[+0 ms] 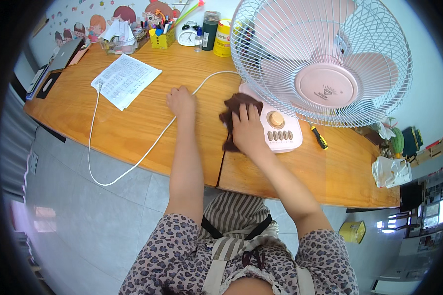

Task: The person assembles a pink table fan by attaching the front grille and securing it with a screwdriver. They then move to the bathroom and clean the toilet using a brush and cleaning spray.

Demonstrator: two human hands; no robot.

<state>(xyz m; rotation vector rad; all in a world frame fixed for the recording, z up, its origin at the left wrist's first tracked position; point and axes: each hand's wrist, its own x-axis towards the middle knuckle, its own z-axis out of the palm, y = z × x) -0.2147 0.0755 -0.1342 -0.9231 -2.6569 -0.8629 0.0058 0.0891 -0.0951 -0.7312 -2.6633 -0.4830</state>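
Note:
A pink electric fan with a wire guard stands on the right part of the wooden desk. Its pink base carries a round knob and a row of push buttons. My right hand presses a dark brown cloth against the left side of that base, fingers over the fabric. Farther left, my left hand rests on the desk with its fingers curled, beside a white power cord; whether it pinches the cord is unclear. The cord's plug lies on printed sheets of paper.
A yellow-black screwdriver lies right of the base. Along the back stand a yellow pen holder, a white alarm clock, a dark bottle and a yellow can. A laptop is far left. The cord loops over the front edge.

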